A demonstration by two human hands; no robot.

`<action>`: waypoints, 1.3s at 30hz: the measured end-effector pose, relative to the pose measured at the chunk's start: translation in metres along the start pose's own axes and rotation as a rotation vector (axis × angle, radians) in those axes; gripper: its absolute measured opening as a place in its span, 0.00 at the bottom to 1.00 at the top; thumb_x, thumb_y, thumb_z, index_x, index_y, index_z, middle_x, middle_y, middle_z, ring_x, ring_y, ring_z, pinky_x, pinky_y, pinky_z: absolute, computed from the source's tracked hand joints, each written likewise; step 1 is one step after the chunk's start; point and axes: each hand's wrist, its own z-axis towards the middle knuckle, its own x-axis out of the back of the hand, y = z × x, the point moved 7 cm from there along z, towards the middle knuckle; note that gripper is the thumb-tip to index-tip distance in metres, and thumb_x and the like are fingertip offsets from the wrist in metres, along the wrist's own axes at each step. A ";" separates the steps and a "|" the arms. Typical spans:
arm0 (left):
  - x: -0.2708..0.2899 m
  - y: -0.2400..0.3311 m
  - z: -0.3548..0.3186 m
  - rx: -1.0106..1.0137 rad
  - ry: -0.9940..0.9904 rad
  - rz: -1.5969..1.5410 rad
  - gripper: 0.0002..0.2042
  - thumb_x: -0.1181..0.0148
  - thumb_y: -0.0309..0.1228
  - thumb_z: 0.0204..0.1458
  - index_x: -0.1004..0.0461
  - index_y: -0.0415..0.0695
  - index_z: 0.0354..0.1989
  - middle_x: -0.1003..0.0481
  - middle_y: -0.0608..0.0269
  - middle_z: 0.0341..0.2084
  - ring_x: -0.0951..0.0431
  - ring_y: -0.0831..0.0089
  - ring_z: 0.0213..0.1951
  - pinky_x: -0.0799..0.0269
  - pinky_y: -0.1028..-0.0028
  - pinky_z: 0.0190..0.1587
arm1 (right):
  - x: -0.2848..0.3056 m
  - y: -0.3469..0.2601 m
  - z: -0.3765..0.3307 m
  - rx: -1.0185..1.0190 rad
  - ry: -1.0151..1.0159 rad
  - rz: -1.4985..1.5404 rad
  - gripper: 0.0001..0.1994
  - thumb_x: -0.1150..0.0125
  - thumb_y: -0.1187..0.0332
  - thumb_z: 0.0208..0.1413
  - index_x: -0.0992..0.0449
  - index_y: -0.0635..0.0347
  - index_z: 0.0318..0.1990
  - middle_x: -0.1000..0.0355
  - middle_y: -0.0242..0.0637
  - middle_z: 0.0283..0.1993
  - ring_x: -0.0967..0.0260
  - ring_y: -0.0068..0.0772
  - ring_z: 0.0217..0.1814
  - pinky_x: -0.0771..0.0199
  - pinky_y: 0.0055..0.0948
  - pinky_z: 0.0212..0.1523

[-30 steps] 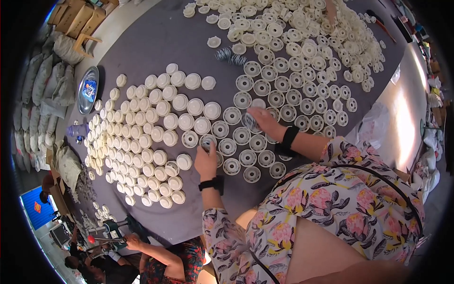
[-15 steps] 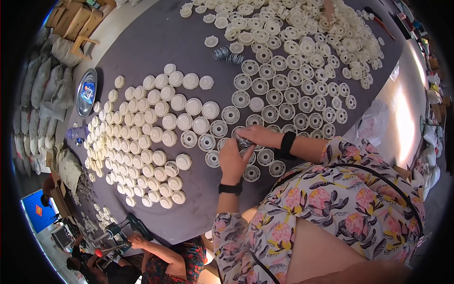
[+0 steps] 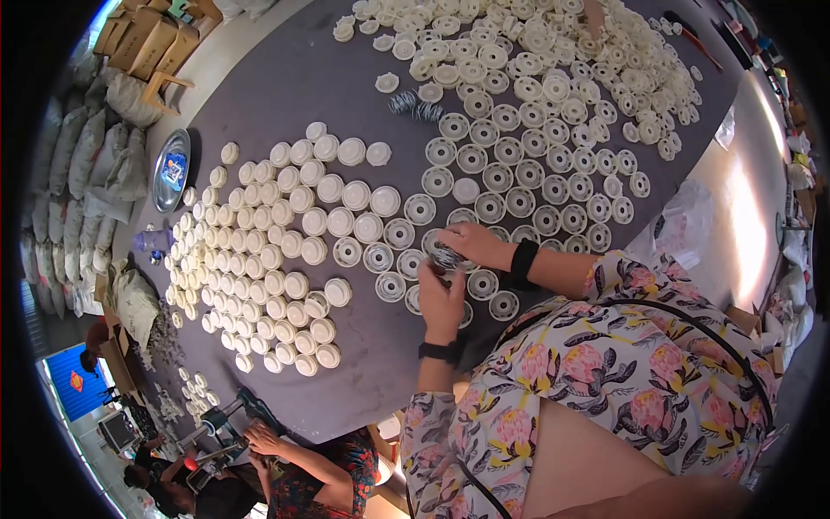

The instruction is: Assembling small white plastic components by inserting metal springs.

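Note:
My right hand (image 3: 477,246) is closed around a bundle of thin, shiny metal rings or coils (image 3: 444,256), low over the rows of white parts. My left hand (image 3: 442,296) is right below, with thumb and fingertips pinched at the bundle's lower end. What sits between those fingertips is too small to make out. Around both hands lie round, off-white plastic rings with open centres (image 3: 420,209), set out in rows. Two similar metal coil bundles (image 3: 415,107) rest farther up the table. Some rings are hidden under my hands.
Rows of capped white discs (image 3: 314,250) cover the left of the grey table (image 3: 259,95). Loose white parts (image 3: 571,60) are heaped at the far side. A metal tray (image 3: 170,171) lies at the left edge. Lower left, a co-worker's hand (image 3: 262,438) is at a hand press (image 3: 246,411).
My left hand has shifted right and slightly down, uncovering more of the metal bundle. My right hand stays nearly in place. The co-worker's hand has moved slightly, and the whole view has shifted a little.

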 end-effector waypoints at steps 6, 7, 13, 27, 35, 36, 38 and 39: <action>0.010 0.021 0.000 -0.293 -0.113 0.351 0.23 0.34 0.39 0.40 0.34 0.39 0.41 0.29 0.56 0.27 0.27 0.61 0.26 0.31 0.67 0.27 | -0.016 0.036 -0.009 -0.447 -0.489 0.122 0.25 0.53 0.47 0.53 0.25 0.65 0.29 0.32 0.36 0.19 0.38 0.27 0.17 0.39 0.29 0.22; 0.007 0.024 -0.003 -0.364 -0.161 0.414 0.23 0.33 0.41 0.39 0.33 0.39 0.39 0.29 0.56 0.26 0.26 0.59 0.26 0.32 0.66 0.27 | -0.018 0.029 -0.011 -0.414 -0.564 0.112 0.25 0.52 0.47 0.53 0.25 0.64 0.27 0.32 0.35 0.19 0.38 0.27 0.17 0.39 0.28 0.20; 0.005 0.018 -0.004 -0.328 -0.192 0.517 0.23 0.34 0.47 0.37 0.33 0.42 0.32 0.29 0.57 0.24 0.26 0.58 0.24 0.32 0.65 0.24 | -0.028 0.030 -0.031 -0.689 -0.656 0.483 0.17 0.51 0.51 0.52 0.28 0.55 0.25 0.34 0.28 0.18 0.41 0.21 0.14 0.43 0.21 0.15; -0.003 0.021 -0.004 -0.358 -0.203 0.468 0.19 0.35 0.46 0.41 0.33 0.43 0.27 0.29 0.58 0.21 0.28 0.61 0.20 0.34 0.67 0.20 | -0.037 0.057 -0.034 -0.694 -0.490 0.615 0.18 0.51 0.49 0.53 0.29 0.51 0.22 0.38 0.24 0.15 0.45 0.18 0.13 0.49 0.19 0.13; 0.003 -0.002 -0.006 -0.003 -0.123 0.224 0.13 0.37 0.35 0.45 0.32 0.41 0.29 0.28 0.59 0.23 0.29 0.64 0.20 0.34 0.69 0.24 | -0.019 0.053 -0.009 -0.519 -0.418 0.267 0.20 0.49 0.49 0.53 0.28 0.59 0.28 0.36 0.26 0.19 0.41 0.19 0.16 0.44 0.19 0.15; 0.004 0.003 -0.002 -0.064 -0.112 0.164 0.12 0.38 0.35 0.46 0.31 0.40 0.32 0.28 0.57 0.25 0.28 0.64 0.24 0.33 0.69 0.28 | -0.021 0.057 -0.012 -0.561 -0.437 0.293 0.21 0.49 0.48 0.53 0.28 0.59 0.29 0.36 0.27 0.19 0.41 0.20 0.16 0.43 0.20 0.15; 0.011 0.005 0.006 -0.116 -0.090 0.111 0.13 0.40 0.35 0.48 0.30 0.39 0.36 0.28 0.56 0.28 0.28 0.63 0.27 0.32 0.69 0.31 | -0.027 0.052 -0.015 -0.597 -0.471 0.319 0.21 0.49 0.48 0.52 0.27 0.60 0.30 0.36 0.27 0.20 0.40 0.20 0.17 0.42 0.21 0.16; 0.017 -0.005 0.014 -0.057 -0.054 0.091 0.14 0.41 0.35 0.49 0.31 0.39 0.38 0.28 0.55 0.31 0.27 0.62 0.32 0.32 0.68 0.34 | -0.030 0.048 -0.017 -0.589 -0.486 0.313 0.21 0.49 0.47 0.52 0.28 0.59 0.31 0.36 0.28 0.20 0.41 0.20 0.16 0.42 0.21 0.16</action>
